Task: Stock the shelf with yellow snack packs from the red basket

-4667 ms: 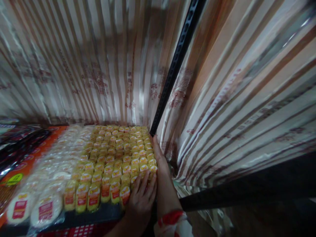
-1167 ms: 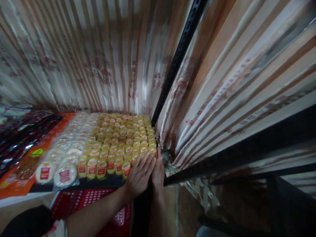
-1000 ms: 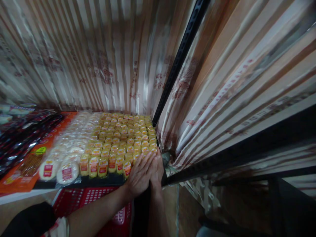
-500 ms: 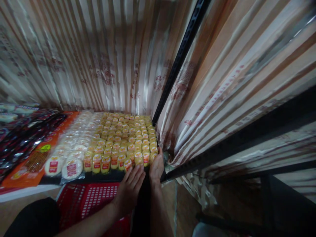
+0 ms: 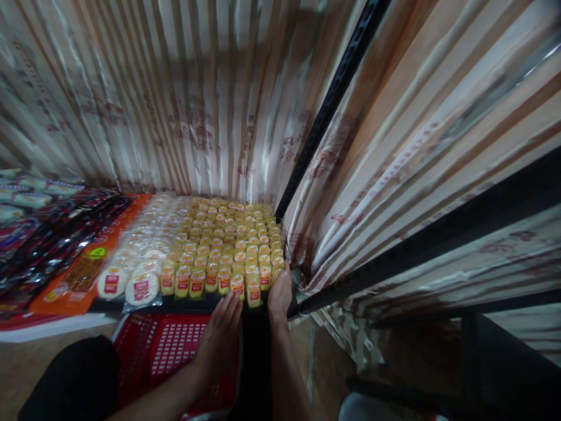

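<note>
Rows of small yellow wrapped cakes (image 5: 228, 240) with red and white labels fill the right end of a dark shelf (image 5: 188, 305). My left hand (image 5: 225, 318) lies at the shelf's front edge, fingers stretched out, its fingertips against the lower end of a front-row cake (image 5: 237, 285). At the right end of the rows, my right hand (image 5: 280, 292) is upright with fingers extended, its palm turned to the side of the cakes. A front cake (image 5: 253, 290) between the hands sticks out a little over the edge.
Flat round white packets (image 5: 142, 286), an orange packet (image 5: 79, 280) and dark shiny packets (image 5: 52, 245) lie to the left. Below the shelf is a red plastic basket (image 5: 175, 345). Black metal shelf posts (image 5: 333, 99) stand before pleated printed curtains (image 5: 210, 105).
My left hand has slid left to a neighbouring cake, and the front cake between the hands now juts further out. The view has shifted slightly; my right hand stays at the row's end.
</note>
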Tool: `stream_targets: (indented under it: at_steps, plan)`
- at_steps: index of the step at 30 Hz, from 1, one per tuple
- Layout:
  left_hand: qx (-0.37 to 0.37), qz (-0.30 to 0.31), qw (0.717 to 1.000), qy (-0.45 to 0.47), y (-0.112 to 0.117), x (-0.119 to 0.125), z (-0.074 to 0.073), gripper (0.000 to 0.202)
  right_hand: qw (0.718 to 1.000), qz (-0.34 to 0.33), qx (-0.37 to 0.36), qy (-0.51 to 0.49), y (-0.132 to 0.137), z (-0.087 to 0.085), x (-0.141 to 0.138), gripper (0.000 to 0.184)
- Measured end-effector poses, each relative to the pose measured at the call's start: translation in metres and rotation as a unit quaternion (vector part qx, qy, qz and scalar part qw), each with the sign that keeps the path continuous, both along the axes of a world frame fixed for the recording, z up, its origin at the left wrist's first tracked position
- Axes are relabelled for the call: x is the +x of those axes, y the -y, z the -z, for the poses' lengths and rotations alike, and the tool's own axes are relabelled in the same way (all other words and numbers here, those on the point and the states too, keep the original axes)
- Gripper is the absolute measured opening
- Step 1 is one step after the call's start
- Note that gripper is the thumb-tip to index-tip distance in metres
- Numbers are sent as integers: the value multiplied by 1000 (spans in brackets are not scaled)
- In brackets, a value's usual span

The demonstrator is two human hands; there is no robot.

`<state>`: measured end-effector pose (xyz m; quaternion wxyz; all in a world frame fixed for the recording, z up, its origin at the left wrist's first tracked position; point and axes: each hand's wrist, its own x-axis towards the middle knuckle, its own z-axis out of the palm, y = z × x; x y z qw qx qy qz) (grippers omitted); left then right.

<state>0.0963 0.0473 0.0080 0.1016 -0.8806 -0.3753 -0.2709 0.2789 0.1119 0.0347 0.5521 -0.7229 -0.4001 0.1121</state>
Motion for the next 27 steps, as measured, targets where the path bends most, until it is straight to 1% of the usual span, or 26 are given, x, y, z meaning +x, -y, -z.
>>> stream_targets:
  at_steps: [4, 9, 14, 22, 25, 27]
  plan:
    - [-1, 28, 1000, -13, -11, -3, -2, 61, 1000, 0, 4, 28, -1, 0, -1, 65]
    - [-6, 47, 999, -11, -17, -7, 2, 67, 999, 13, 22, 41, 5, 0, -1, 62]
    - [-20, 61, 998, -12, -21, -9, 5, 73, 1000, 3, 3, 30, 11, -2, -1, 64]
    - [-25, 85, 996, 20, -19, -14, 2, 70, 998, -13, 0, 53, 36, -1, -6, 63]
    - [-47, 82, 995, 31, -18, -15, 3, 69, 998, -1, -10, 61, 45, 1, -8, 61]
    - [-60, 87, 994, 32, -18, -15, 2, 69, 996, 16, 8, 90, 52, 3, -11, 58]
